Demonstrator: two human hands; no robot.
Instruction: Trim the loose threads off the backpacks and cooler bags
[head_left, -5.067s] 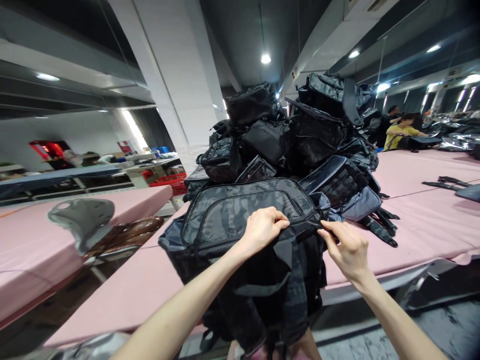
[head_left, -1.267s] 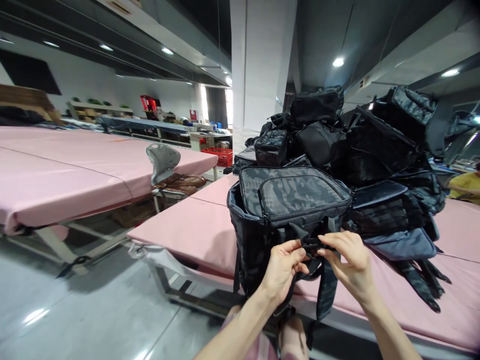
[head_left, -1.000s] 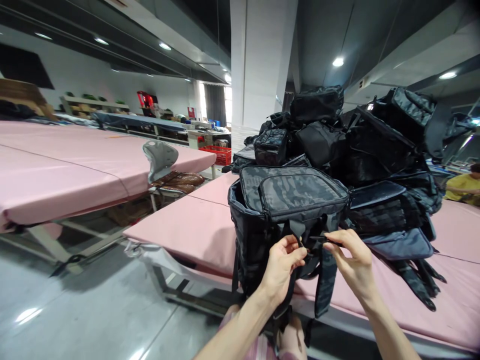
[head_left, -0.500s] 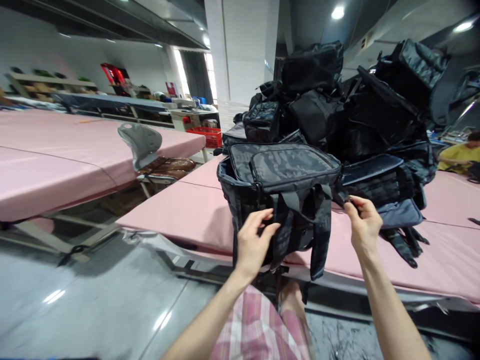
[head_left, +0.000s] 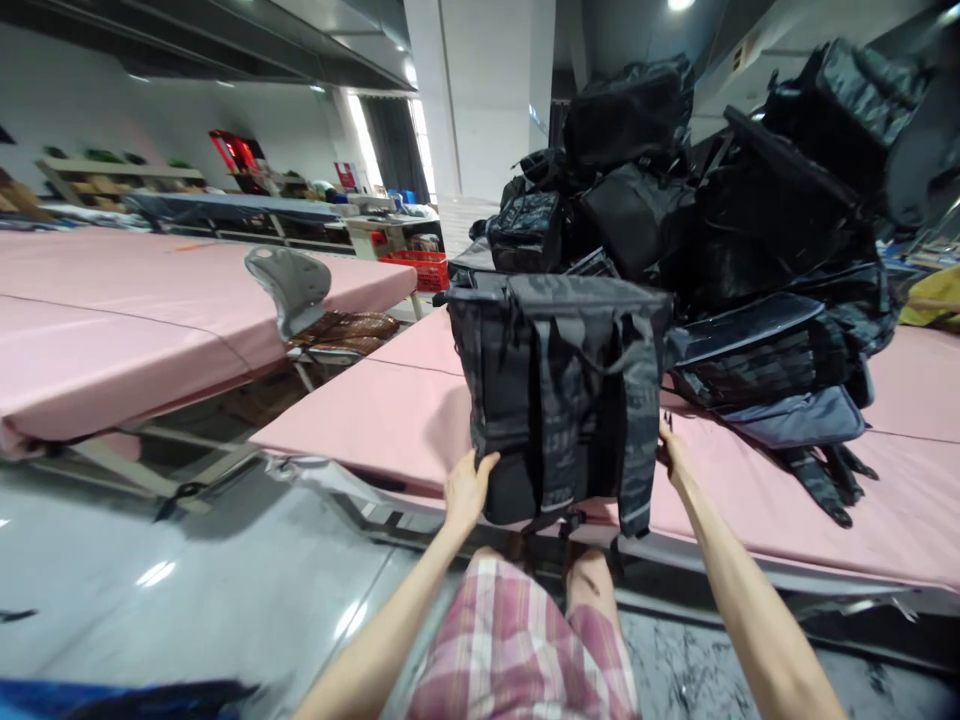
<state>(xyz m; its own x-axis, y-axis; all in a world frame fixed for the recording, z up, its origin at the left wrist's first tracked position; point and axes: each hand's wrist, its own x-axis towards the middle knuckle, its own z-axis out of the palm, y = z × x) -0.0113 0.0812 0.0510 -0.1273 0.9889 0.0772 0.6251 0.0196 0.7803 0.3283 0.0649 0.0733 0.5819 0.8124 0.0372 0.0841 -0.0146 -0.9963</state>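
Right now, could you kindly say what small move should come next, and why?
I'd probably steady the right hand against the bag before shifting it: the left hand is at its lower left side, the right is beside the opposite side with grip unclear, and the bag is at the front edge of the table.

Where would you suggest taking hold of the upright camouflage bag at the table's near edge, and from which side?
Probably low on both sides of the bag, reaching in from the near edge of the pink table: its boxy body stands upright, the left hand and right hand flank it, and the pile of bags lies behind it.
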